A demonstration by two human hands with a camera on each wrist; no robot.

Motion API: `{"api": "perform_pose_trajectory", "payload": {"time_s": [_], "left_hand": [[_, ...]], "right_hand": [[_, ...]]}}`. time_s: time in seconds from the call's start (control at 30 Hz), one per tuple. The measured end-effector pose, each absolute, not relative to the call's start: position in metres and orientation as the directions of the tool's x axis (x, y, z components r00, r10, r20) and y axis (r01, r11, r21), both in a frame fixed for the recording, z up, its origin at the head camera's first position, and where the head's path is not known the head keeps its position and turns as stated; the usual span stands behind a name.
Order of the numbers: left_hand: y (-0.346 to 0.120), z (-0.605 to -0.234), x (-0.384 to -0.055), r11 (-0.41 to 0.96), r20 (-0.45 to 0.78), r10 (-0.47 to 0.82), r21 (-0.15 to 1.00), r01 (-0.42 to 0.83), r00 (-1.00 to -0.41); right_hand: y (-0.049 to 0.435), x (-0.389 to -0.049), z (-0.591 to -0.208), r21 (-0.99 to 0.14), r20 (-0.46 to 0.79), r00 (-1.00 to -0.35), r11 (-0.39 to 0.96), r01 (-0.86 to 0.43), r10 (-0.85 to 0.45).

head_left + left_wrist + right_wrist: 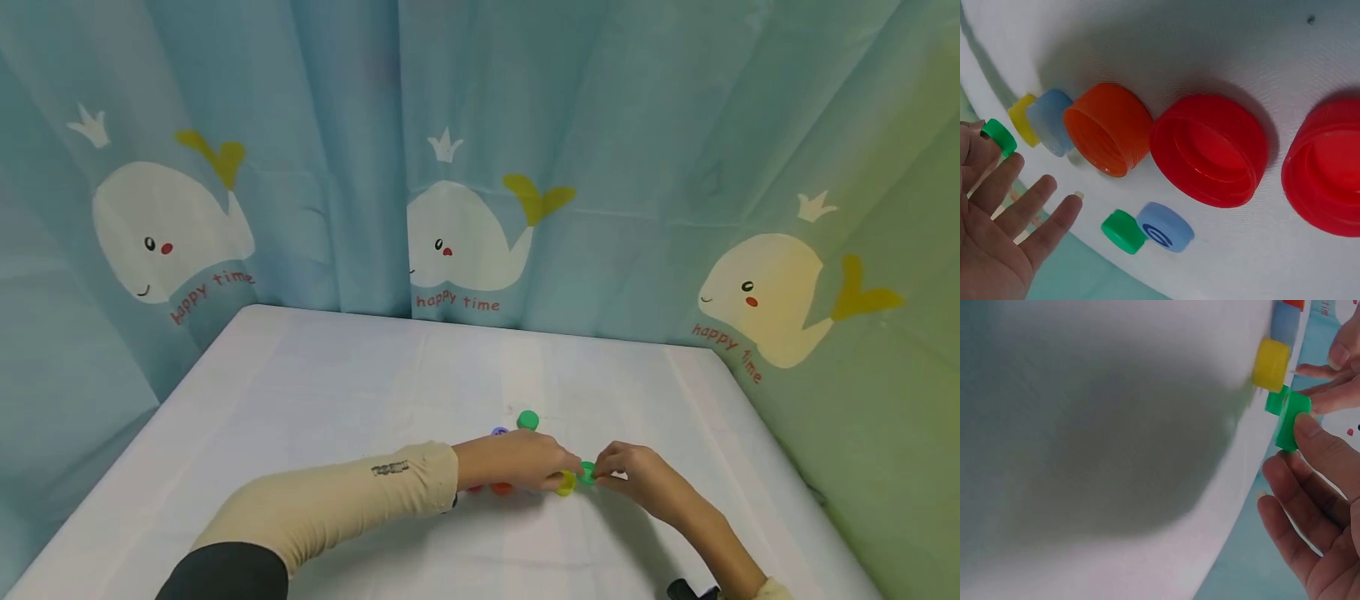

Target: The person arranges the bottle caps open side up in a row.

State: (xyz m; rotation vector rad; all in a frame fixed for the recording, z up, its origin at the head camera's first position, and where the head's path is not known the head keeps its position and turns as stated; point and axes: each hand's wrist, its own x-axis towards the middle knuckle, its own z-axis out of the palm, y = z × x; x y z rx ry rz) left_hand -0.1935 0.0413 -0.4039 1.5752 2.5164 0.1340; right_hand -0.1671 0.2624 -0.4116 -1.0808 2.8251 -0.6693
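Observation:
My right hand (648, 483) pinches a green bottle cap (1293, 422) by its edge, thumb on one face. From the left my left hand (517, 460) reaches over a row of caps, its fingertips right at the same green cap. Its other fingers (1050, 234) are spread and fairly straight in the left wrist view. A yellow cap (1271, 364) stands close beside the green one. Along the row follow a pale blue cap (1050, 122), an orange cap (1109, 129) and two red caps, one (1210, 150) near the orange. The left forearm hides part of the row in the head view.
Behind the row, another green cap (528, 419) stands against a blue cap (1166, 227) with a dark logo. All sit on a white-covered table (337, 367). A blue curtain (615, 100) printed with whales hangs beyond its far edge.

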Motion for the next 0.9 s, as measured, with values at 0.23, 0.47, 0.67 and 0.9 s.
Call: {"api": "perform_pose_trajectory", "payload": {"time_s": [0.23,0.47,0.67,0.9], "left_hand": [[0.044,-0.408,-0.191,0.444,-0.114,0.895,0.133,0.886,-0.431],[0.051,-0.416,-0.191,0.425,-0.134,0.901,0.081,0.901,-0.413],[0.051,-0.415,-0.188,0.484,-0.21,0.862,0.073,0.872,-0.461],[0.053,-0.417,-0.188,0.476,-0.219,0.864,0.07,0.876,-0.453]], "right_hand": [[0.258,-0.163,-0.418,-0.378,0.09,-0.771,0.695,-0.612,-0.63],[0.261,-0.163,-0.424,-0.418,0.064,-0.782,0.695,-0.586,-0.62],[0.262,-0.162,-0.426,-0.478,0.022,-0.786,0.685,-0.551,-0.617],[0.264,-0.161,-0.426,-0.489,0.011,-0.804,0.698,-0.523,-0.594]]}}
